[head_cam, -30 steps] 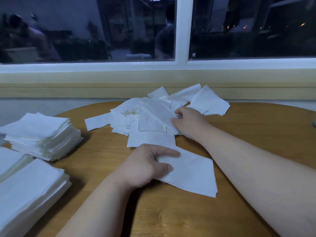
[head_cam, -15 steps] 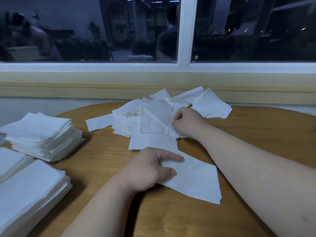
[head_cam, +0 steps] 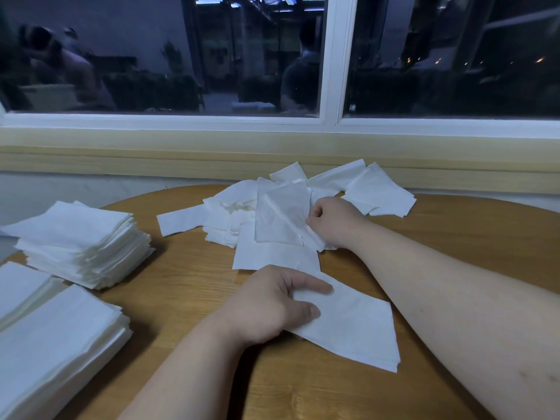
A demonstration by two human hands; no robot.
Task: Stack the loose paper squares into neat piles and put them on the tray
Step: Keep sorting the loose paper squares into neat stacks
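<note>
I see the left hand (head_cam: 266,307) gripping the small pile (head_cam: 348,325) at its left edge, thumb and forefinger lying on top. The pile rests on the table (head_cam: 439,247), close to me. Farther away, the right hand (head_cam: 333,222) has its fingers curled and pinches one paper square (head_cam: 281,219) by its right edge, tilted up over the loose heap (head_cam: 236,204). The finished stacks (head_cam: 81,244) lie well apart at the left.

Nothing here gives us text we can read. The paper squares (head_cam: 281,219) show us plain white faces. Our one candidate is a small pale mark (head_cam: 352,108) low on the window pane (head_cam: 454,71), just right of the white frame post (head_cam: 330,56), and it's too small for us to make out.
</note>
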